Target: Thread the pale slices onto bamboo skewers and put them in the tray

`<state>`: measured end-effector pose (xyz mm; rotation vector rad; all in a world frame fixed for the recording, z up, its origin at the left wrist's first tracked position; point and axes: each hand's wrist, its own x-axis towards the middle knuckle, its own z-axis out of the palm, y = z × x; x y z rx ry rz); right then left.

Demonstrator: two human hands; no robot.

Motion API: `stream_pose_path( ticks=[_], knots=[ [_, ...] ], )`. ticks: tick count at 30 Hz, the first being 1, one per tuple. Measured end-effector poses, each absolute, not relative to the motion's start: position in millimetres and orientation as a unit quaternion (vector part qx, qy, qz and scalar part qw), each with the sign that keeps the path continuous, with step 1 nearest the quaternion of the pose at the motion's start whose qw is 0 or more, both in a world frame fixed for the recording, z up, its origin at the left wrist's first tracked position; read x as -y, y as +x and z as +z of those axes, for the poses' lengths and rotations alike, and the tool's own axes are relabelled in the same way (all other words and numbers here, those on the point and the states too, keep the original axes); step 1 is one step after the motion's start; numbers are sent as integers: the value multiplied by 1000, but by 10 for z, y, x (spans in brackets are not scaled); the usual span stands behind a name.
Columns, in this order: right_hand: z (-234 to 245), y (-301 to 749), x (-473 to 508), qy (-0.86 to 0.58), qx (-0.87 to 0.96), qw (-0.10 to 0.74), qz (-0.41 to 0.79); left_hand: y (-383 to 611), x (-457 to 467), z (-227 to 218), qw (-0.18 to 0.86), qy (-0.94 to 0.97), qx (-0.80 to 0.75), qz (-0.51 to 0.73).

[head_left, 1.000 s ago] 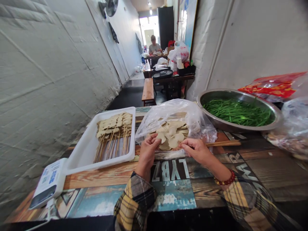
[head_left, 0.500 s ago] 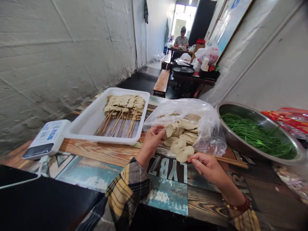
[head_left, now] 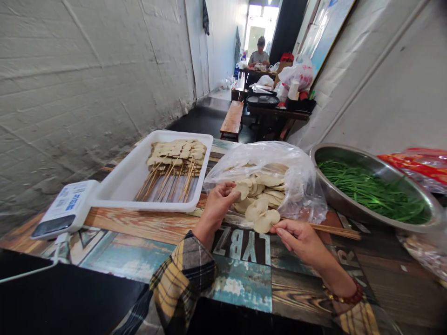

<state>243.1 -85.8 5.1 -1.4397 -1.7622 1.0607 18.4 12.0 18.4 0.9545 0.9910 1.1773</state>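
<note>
Separation has widened since a second ago: left hand (head_left: 215,207) pinches one slice (head_left: 242,189), judged unthreaded; right hand (head_left: 301,239) grips a skewered cluster (head_left: 264,219).

Left grip (head_left: 217,205): pinched, thumb to forefinger, angled forward and rightward | Right grip (head_left: 299,238): pinched too, pointing left, nearer the body | Left forearm (head_left: 182,275) slants rightward, right forearm (head_left: 333,272) leftward | Hands apart

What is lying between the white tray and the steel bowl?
In the head view, a clear plastic bag with flat beige pieces lies between them.
</note>
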Motion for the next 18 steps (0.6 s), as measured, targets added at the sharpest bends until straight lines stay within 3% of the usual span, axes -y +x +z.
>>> stream_pose_path(
  ticks=[18],
  knots=[
    [73,2413,858,-546,679,294,393,174,-130,154,587,440,-441,517]
  ],
)
